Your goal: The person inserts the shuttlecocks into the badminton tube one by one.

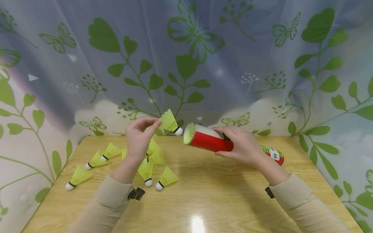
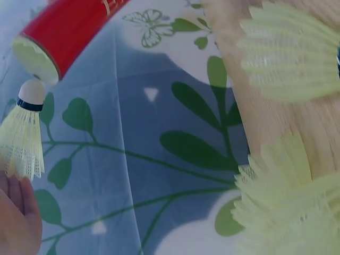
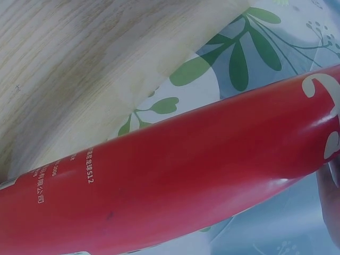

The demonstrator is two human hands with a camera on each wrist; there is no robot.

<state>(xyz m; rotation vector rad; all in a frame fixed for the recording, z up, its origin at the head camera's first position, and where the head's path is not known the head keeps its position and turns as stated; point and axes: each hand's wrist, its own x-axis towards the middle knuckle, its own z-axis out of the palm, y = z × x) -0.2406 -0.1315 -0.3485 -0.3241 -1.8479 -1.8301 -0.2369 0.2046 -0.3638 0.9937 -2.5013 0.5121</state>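
My left hand (image 1: 139, 136) pinches a yellow shuttlecock (image 1: 170, 122) by the rim of its skirt. Its white cork, banded in black, points toward the mouth of a red and white shuttlecock tube (image 1: 208, 139). In the left wrist view the cork of the shuttlecock (image 2: 29, 98) is right by the lower edge of the tube's opening (image 2: 36, 59). Yellow shows inside that mouth. My right hand (image 1: 243, 144) grips the tube near its far end and holds it tilted above the table. The right wrist view is mostly filled by the tube's red side (image 3: 175, 170).
Several yellow shuttlecocks lie on the wooden table (image 1: 204, 194), among them one at the far left (image 1: 80, 176) and one near the middle (image 1: 167, 178). A second tube, yellow-green and red (image 1: 275, 156), lies behind my right forearm. A patterned curtain (image 1: 204, 81) hangs at the back.
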